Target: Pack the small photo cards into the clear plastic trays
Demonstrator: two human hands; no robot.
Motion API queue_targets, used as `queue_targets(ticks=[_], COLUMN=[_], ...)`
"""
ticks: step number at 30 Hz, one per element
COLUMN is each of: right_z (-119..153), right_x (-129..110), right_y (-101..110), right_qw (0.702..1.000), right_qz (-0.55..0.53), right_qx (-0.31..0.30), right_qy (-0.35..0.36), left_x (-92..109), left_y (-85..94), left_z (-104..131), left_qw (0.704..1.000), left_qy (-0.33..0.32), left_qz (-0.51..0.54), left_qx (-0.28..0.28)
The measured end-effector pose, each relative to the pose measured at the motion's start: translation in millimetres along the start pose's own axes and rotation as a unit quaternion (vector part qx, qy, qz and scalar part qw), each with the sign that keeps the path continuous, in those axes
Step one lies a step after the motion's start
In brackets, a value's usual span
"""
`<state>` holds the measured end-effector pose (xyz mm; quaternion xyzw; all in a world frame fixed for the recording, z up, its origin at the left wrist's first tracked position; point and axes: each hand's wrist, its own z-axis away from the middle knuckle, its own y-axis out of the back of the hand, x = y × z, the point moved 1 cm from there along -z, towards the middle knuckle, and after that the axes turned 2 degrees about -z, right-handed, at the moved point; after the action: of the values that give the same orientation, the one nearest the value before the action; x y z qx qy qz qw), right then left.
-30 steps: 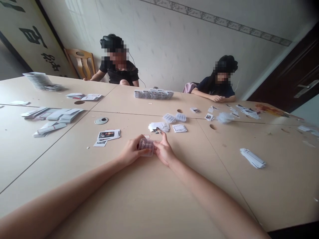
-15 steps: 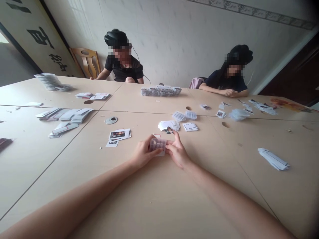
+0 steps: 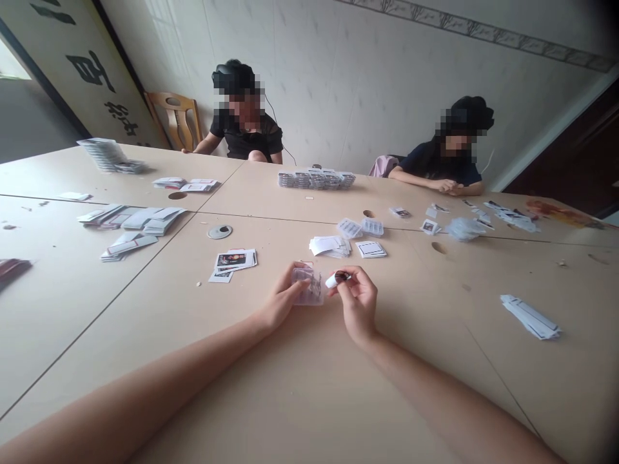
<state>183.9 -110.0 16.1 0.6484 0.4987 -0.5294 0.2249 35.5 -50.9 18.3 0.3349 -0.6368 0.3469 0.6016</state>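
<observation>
A small clear plastic case with ridged compartments (image 3: 312, 293) is held in my left hand (image 3: 285, 298), thumb across its face and fingers behind it. My right hand (image 3: 360, 296), just to the right of the case and apart from it, pinches a curled paper card (image 3: 334, 280) with a white back and a dark picture. Past my hands lies a loose pile of white cards (image 3: 329, 245), and beside it a short stack of black-bordered cards (image 3: 371, 249). Two more clear cases (image 3: 349, 227) sit behind these.
Picture cards (image 3: 235, 260) lie to the left, near a round grommet cover (image 3: 220, 231). Stacks of cards (image 3: 140, 219) stand further left. A row of packed cases (image 3: 316, 180) is at the far side, where two people sit. Card strips (image 3: 529, 317) lie right.
My right hand has drawn away from the case and turned, bringing the dark picture card down beside it. My left thumb has shifted up over the case's face.
</observation>
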Motion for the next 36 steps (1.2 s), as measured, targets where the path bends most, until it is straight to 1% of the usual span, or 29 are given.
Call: queue_targets(ticks=[1, 3, 6, 8, 10, 13, 17, 20, 24, 27, 29, 33, 34, 36], right_z=[2, 5, 6, 6, 6, 5, 4, 2, -1, -1, 0, 3, 3, 3], right_x=[-1, -3, -2, 0, 2, 2, 2, 3, 4, 4, 5, 9, 10, 12], right_y=[-1, -2, -2, -2, -3, -4, -4, -1, 2, 1, 0, -4, -5, -5], right_qw=[1.000, 1.000, 0.999, 0.999, 0.998, 0.997, 0.996, 0.997, 0.999, 0.998, 0.997, 0.996, 0.996, 0.996], right_qz=[0.008, 0.021, 0.020, 0.016, 0.013, 0.015, 0.027, 0.021, 0.035, 0.061, 0.072, 0.048, 0.038, 0.025], right_qx=[-0.004, -0.010, -0.032, -0.042, -0.045, -0.055, -0.061, -0.046, 0.002, 0.008, -0.001, -0.063, -0.070, -0.066], right_qy=[0.001, 0.004, -0.004, -0.024, -0.042, -0.059, -0.063, -0.052, -0.008, 0.019, 0.023, -0.030, -0.041, -0.052], left_x=[-1, -2, -3, -4, -5, -6, -2, 2, 2, 0, 1, 4, 5, 5], left_y=[-2.9, -6.9, -7.8, -6.6, -5.8, -6.0, -7.0, -7.1, -6.0, -4.6, -3.9, -3.9, -4.0, -4.0], left_z=[2, 4, 5, 5, 5, 4, 4, 3, 2, 1, 1, 2, 3, 3], left_qw=[0.999, 0.998, 0.999, 0.999, 0.999, 0.998, 0.998, 0.998, 0.996, 0.996, 0.997, 1.000, 1.000, 1.000], left_qy=[0.009, 0.019, 0.009, -0.003, -0.009, -0.005, 0.013, 0.030, 0.050, 0.048, 0.037, 0.011, 0.005, -0.002], left_qz=[0.032, 0.063, 0.046, 0.038, 0.050, 0.066, 0.061, 0.061, 0.071, 0.073, 0.064, 0.018, 0.008, -0.006], left_qx=[-0.004, -0.013, -0.010, -0.003, -0.008, -0.023, -0.023, -0.008, 0.007, 0.007, 0.008, 0.013, 0.015, 0.017])
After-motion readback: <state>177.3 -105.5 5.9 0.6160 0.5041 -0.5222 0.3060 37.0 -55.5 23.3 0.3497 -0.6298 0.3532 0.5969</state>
